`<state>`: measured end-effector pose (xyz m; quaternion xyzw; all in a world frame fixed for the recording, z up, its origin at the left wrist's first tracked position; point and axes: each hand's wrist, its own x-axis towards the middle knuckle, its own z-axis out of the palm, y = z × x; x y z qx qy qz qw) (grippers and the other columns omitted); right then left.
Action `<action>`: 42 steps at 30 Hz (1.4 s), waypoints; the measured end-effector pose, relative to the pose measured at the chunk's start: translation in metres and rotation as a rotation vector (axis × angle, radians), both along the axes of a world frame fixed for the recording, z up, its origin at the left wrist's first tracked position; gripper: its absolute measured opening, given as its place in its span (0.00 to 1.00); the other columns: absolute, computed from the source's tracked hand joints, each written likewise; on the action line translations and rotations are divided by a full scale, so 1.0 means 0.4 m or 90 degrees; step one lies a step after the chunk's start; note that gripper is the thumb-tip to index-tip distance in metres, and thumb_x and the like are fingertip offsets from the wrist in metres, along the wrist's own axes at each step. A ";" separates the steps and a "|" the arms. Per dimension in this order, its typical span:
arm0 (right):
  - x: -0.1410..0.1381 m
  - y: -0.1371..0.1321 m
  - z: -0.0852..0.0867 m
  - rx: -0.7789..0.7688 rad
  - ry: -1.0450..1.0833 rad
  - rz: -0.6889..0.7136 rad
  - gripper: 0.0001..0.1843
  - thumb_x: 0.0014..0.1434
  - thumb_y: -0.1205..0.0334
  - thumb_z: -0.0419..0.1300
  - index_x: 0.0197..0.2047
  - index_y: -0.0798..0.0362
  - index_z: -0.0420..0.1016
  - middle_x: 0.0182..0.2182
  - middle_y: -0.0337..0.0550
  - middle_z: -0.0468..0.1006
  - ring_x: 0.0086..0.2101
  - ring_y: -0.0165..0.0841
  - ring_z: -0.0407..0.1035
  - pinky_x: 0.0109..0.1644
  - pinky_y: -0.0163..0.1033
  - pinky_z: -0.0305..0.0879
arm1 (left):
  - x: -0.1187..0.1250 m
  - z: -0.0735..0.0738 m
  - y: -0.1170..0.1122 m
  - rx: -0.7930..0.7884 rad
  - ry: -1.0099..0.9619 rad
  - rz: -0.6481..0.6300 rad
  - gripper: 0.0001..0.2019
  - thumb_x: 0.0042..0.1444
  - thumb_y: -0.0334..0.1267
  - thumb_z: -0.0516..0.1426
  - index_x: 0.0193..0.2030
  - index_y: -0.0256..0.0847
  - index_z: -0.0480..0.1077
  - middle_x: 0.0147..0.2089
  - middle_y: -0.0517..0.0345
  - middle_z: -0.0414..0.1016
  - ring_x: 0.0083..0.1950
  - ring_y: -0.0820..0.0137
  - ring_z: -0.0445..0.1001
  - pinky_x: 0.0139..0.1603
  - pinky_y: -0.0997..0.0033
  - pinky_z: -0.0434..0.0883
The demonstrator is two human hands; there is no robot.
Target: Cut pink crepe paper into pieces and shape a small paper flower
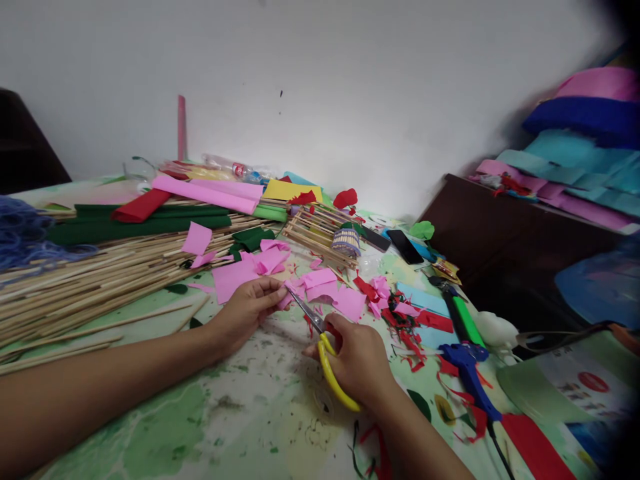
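Observation:
My left hand [253,308] pinches a small piece of pink paper [286,300] above the table, its fingers closed on the edge. In my right hand [357,353] is a pair of yellow-handled scissors [333,381], with the fingers wrapped round the handles. The blades point up and left, and their tips meet the pink paper at my left fingertips. Whether the blades are fully closed is hard to see. Cut pink paper squares [350,302] and a larger pink sheet [233,277] lie just beyond my hands.
Many thin wooden sticks [100,287] cover the left side, near blue yarn [25,230] and rolled green paper [140,227]. A stick frame [313,233] stands behind. To the right are red scraps [413,340], a phone [405,247], a blue glue gun [470,373] and a green container [540,387].

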<state>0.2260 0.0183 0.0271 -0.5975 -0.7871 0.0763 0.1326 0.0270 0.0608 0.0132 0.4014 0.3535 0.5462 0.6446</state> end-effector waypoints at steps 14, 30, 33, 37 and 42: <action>0.005 0.000 -0.007 0.025 0.001 0.005 0.20 0.51 0.39 0.58 0.32 0.48 0.69 0.20 0.34 0.70 0.21 0.27 0.59 0.26 0.34 0.38 | -0.001 -0.003 -0.003 -0.004 -0.004 -0.003 0.07 0.45 0.35 0.65 0.28 0.35 0.72 0.25 0.61 0.69 0.28 0.77 0.65 0.32 0.79 0.64; 0.002 0.001 -0.001 0.011 0.032 0.011 0.19 0.50 0.42 0.60 0.33 0.48 0.68 0.23 0.34 0.72 0.23 0.27 0.60 0.26 0.33 0.40 | -0.003 -0.016 0.009 0.008 -0.014 0.065 0.09 0.42 0.35 0.66 0.31 0.36 0.74 0.29 0.59 0.73 0.32 0.74 0.70 0.38 0.76 0.68; 0.002 0.002 -0.003 0.005 0.036 0.009 0.19 0.49 0.42 0.61 0.33 0.48 0.68 0.23 0.34 0.72 0.22 0.27 0.60 0.26 0.33 0.40 | -0.003 -0.018 0.010 0.020 -0.007 0.048 0.08 0.44 0.36 0.66 0.31 0.36 0.74 0.28 0.60 0.73 0.31 0.75 0.69 0.37 0.77 0.67; 0.001 0.000 -0.002 0.004 0.031 0.014 0.18 0.50 0.42 0.60 0.34 0.48 0.69 0.23 0.35 0.72 0.22 0.28 0.60 0.26 0.33 0.39 | -0.004 -0.020 0.010 0.015 -0.011 0.039 0.08 0.43 0.34 0.66 0.32 0.37 0.74 0.28 0.60 0.74 0.31 0.75 0.70 0.36 0.77 0.67; -0.001 -0.002 0.002 0.002 0.015 0.016 0.18 0.50 0.43 0.60 0.34 0.49 0.69 0.24 0.36 0.73 0.23 0.28 0.60 0.26 0.33 0.40 | -0.002 -0.012 0.003 -0.002 -0.003 0.034 0.10 0.40 0.33 0.67 0.31 0.36 0.74 0.28 0.58 0.75 0.31 0.74 0.71 0.36 0.76 0.66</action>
